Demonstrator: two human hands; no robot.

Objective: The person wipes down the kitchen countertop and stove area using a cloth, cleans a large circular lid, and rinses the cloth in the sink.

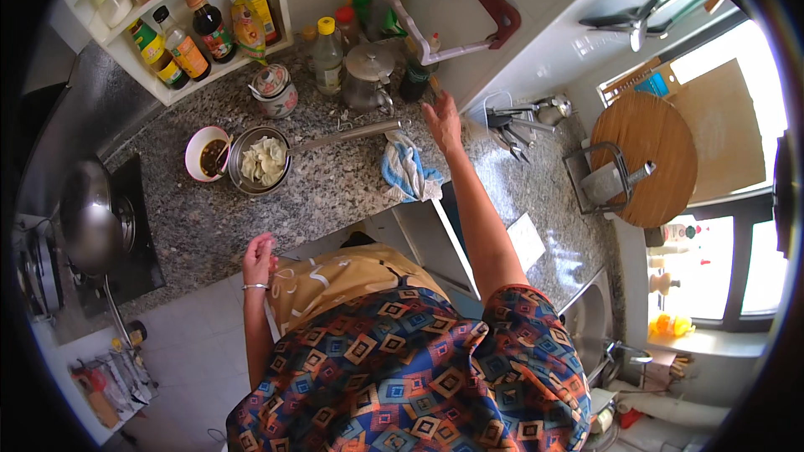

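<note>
My right hand [443,122] reaches over the granite counter [339,191], fingers apart and nothing seen in it. Just beyond its fingertips is a dark glass bottle [413,80]. A blue-and-white cloth [408,166] lies to its left. At the counter's front edge hangs my left hand [257,258], its fingers loosely bent and no object visible in them. Further in, a long-handled metal strainer [342,137] rests on a metal bowl [249,189], with pale dumplings [264,161] in it. Touching or close beside it is a bowl [191,152] of dark sauce with a spoon.
A lidded floral jar [275,91], a metal teapot [369,78] and a yellow-capped bottle [327,56] line the back. A wok [91,220] sits on the stove at left. Right are utensils [521,122], a cleaver [612,182] in a rack, a round wooden board [653,138] and a sink [587,320].
</note>
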